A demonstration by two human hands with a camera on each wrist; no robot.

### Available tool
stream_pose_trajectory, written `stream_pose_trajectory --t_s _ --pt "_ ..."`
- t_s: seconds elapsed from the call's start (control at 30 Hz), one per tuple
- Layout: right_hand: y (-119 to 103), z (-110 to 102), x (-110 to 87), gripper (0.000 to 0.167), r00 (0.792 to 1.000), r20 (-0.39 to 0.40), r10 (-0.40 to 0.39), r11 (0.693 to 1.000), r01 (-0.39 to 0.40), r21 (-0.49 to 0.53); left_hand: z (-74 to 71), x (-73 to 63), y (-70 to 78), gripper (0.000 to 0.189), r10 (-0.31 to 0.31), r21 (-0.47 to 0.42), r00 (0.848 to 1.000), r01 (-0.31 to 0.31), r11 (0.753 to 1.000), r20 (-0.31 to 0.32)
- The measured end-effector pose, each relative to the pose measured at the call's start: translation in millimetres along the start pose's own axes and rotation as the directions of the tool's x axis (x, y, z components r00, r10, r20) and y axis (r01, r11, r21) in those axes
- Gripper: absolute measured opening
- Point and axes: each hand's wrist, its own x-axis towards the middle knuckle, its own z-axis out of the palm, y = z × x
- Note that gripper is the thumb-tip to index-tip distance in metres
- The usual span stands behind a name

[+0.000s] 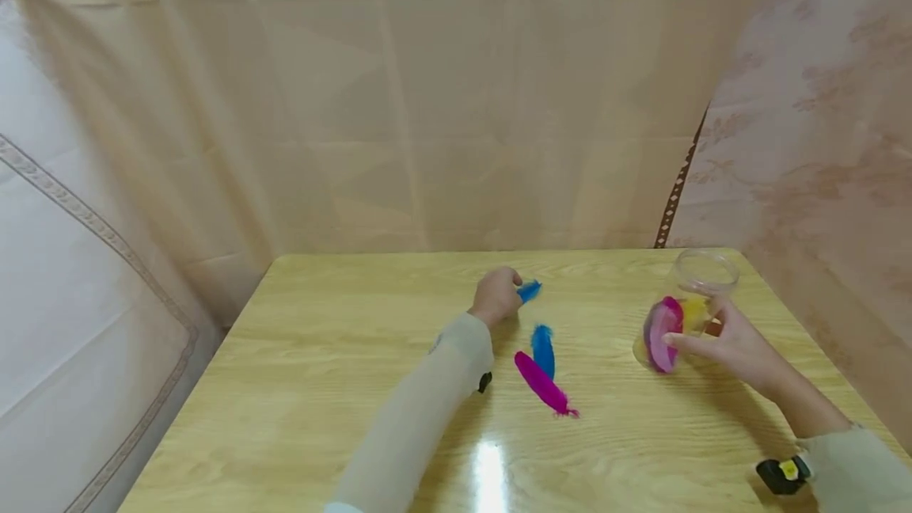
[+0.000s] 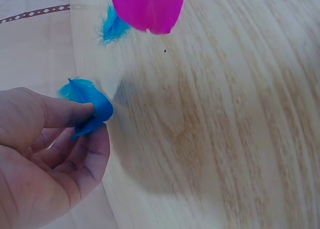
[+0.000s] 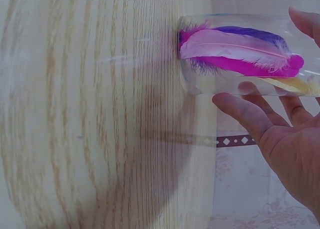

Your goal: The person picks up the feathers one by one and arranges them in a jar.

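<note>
My left hand [image 1: 497, 295] pinches a blue feather [image 2: 97, 106] between thumb and fingertips, just above the table's far half. On the table nearby lie a second blue feather [image 1: 543, 351] and a magenta feather [image 1: 541, 382], which partly overlap in the head view. To the right, my right hand [image 1: 741, 343] holds a clear jar [image 1: 705, 279] round its side, thumb in front and fingers behind. Inside the jar are a pale pink feather [image 3: 230, 44], a purple one [image 3: 260, 34], a magenta one [image 3: 295, 66] and a yellow one [image 3: 295, 85].
The light wood table [image 1: 321, 386] ends at a far edge close behind the jar and left hand. A beige curtain [image 1: 456, 101] hangs behind it, with patterned cloth [image 1: 819, 141] at the right and white cloth [image 1: 64, 283] at the left.
</note>
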Motion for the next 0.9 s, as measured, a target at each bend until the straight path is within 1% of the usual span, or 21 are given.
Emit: stream_pose_trajectory --t_s 0.03,0.13,0.2,0.27,0.47,0.5,0.63,0.7,0.8,0.9 --pt "-0.2 1.6 0.7 0.082 1.000 0.004 0.004 1.000 -0.004 0.010 -1.0 -1.1 -1.2 0.032 -0.001 -0.006 1.000 0.001 1.000 -0.003" --pt "-1.5 5.6 2.1 0.084 1.000 0.005 -0.001 1.000 0.000 0.029 -4.1 -4.3 -4.2 0.032 -0.005 -0.025 1.000 0.004 1.000 -0.010" --pt "-1.6 7.0 2.7 0.088 1.000 0.005 -0.002 0.999 0.002 0.032 -4.8 -3.7 -6.3 0.032 0.002 -0.029 1.000 -0.002 1.000 -0.015" --pt "-1.7 8.3 3.7 0.086 1.000 -0.004 -0.006 1.000 0.006 0.029 -4.6 -2.5 -8.8 0.031 0.006 -0.032 1.000 -0.007 0.999 -0.017" --pt "-4.1 11.5 4.3 0.086 1.000 0.001 0.017 1.000 -0.017 0.026 -3.7 2.0 -15.3 0.029 -0.009 -0.033 1.000 0.008 0.999 -0.025" --pt "-4.7 11.0 3.9 0.089 1.000 0.004 0.027 0.999 -0.027 0.025 -4.2 2.6 -15.4 0.028 -0.009 -0.035 1.000 0.008 0.999 -0.025" --pt "-5.3 10.5 6.4 0.092 1.000 0.006 0.025 0.999 -0.025 0.039 -7.3 5.4 -18.0 0.013 -0.002 -0.054 1.000 0.000 0.999 -0.029" --pt "-4.6 11.7 8.7 0.092 1.000 0.011 0.019 0.999 -0.020 0.049 -9.3 5.7 -19.7 0.018 -0.006 -0.070 0.999 0.003 0.998 -0.032" --pt "-3.5 14.1 11.9 0.092 1.000 0.014 0.006 0.998 -0.007 0.057 -11.6 4.7 -21.8 0.031 -0.024 -0.089 1.000 0.023 0.996 -0.012" --pt "-3.7 15.4 14.0 0.091 1.000 0.011 -0.005 0.999 0.005 0.050 -13.2 2.9 -22.4 0.032 -0.038 -0.100 0.999 0.037 0.994 -0.003"
